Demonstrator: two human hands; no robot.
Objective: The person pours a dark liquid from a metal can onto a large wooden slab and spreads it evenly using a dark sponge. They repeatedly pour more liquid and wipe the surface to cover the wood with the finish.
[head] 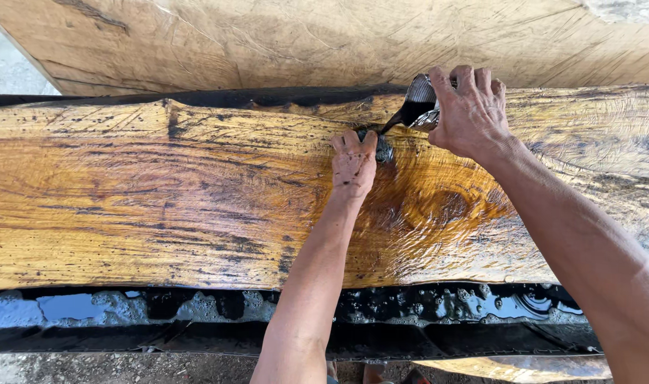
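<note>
Container: a small crumpled silver-grey can point(420, 99), dark liquid on it, tilted over the upper edge of the slab; no label can be made out.
Right hand: right hand point(472, 107) grips the can from the side, fingers point(474, 77) curled tightly around its body.
Poured liquid: a thin dark stream point(398, 121) runs from the can's lip down toward the left hand.
Left hand: left hand point(354, 162) lies palm-down on the slab, fingers pressed together, tips on a small dark wad point(383, 149); what the wad is cannot be told.
Wooden slab: a long yellow-brown wooden slab point(161, 192) with dark grain; glossy and wet around a knot point(445, 206) just below the hands.
Trough: a black lined trough point(196, 313) under the slab's near edge holds dark foamy liquid.
Background: a pale, dry plank point(303, 43) lies beyond the slab.
</note>
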